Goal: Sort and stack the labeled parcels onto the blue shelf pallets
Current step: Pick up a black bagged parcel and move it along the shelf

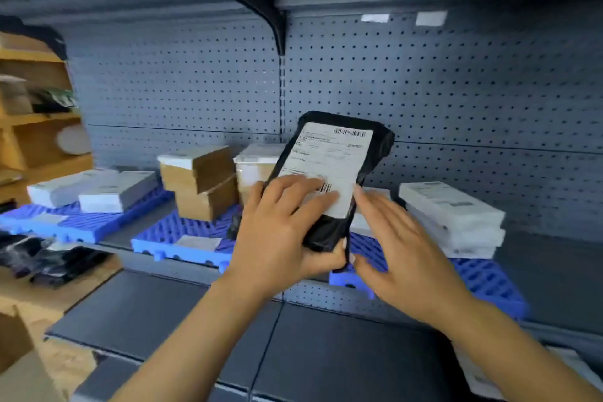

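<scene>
A black parcel [368, 147] with a white shipping label stands tilted above the shelf, label facing me. My left hand [280, 238] grips its lower end, fingers across the label and thumb under the bottom. My right hand [401, 251] is beside the parcel's right edge with fingers spread, fingertips touching or nearly touching it. Three blue pallets lie on the grey shelf: the left pallet [81, 225] bears flat white parcels [94, 189], the middle pallet [182, 235] bears stacked brown boxes [202, 183], the right pallet [489, 284] bears a stack of white parcels [453, 219].
A grey pegboard back wall [456, 91] and an upper shelf with a black bracket [261, 0] close in above. A wooden rack [36, 127] stands at left. Dark bagged parcels [49, 258] lie on a cardboard surface lower left. A lower grey shelf [195, 320] juts toward me.
</scene>
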Tool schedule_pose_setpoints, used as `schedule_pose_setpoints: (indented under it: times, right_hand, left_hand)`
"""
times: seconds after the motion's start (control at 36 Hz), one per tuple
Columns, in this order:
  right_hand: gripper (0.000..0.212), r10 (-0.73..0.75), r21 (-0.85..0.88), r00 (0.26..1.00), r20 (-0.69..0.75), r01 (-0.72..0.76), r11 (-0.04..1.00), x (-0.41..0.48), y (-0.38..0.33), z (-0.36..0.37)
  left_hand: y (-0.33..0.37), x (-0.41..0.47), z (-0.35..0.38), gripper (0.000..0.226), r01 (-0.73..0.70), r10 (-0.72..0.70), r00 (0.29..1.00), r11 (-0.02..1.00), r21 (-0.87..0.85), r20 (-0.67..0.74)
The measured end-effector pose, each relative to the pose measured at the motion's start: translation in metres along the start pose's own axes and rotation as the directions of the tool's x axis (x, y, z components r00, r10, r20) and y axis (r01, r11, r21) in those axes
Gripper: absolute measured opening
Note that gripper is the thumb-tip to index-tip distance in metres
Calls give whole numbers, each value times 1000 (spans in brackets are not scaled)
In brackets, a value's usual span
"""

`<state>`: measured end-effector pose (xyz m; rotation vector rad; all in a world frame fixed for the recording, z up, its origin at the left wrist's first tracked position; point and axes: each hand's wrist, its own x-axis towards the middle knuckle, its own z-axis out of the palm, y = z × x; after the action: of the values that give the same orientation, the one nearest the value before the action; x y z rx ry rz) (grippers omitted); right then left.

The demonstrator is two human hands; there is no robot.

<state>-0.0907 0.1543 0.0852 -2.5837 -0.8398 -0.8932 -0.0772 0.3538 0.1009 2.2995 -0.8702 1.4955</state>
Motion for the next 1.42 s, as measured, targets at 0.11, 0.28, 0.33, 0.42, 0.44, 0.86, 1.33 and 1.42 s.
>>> schedule_pose_setpoints:
  times: [0.11, 0.28, 0.33, 0.42, 0.44, 0.86, 1.33, 1.42]
  right_hand:
    - [82, 90, -66, 996, -26, -92, 994, -43, 58, -49]
    - [93, 292, -147, 956, -34, -294, 945, -108, 129, -106]
    - [97, 359, -170, 932, -38, -360, 917, -128, 147, -117]
    - [101, 417, -208, 906, -72, -423, 882, -152, 167, -132]
    - [103, 437, -219, 895, -84, -445, 869, -158, 173, -137]
    - [107, 679, -298, 731, -68, -665, 685, -281, 284, -166]
    - [100, 644, -364, 764, 39, -589, 721, -412, 482, -256]
    - [97, 647, -386, 760, 55, -581, 716, -424, 505, -267]
  left_hand:
    - [64, 38, 56, 55, -53, 50, 998, 992, -117, -31]
    - [153, 85, 133, 55, -123, 104, 992, 935, -332, -73]
    - [177, 96, 156, 55, -161, 140, 987, 910, -382, -80]
    - [210, 109, 186, 54, -198, 174, 980, 868, -456, -96]
    - [221, 112, 197, 54, -200, 176, 980, 852, -483, -96]
    - [374, 122, 323, 56, -143, 311, 941, 728, -670, 136]
    - [576, 171, 440, 65, 31, 230, 897, 819, -574, 377]
    - [598, 180, 457, 65, 36, 232, 890, 823, -566, 393]
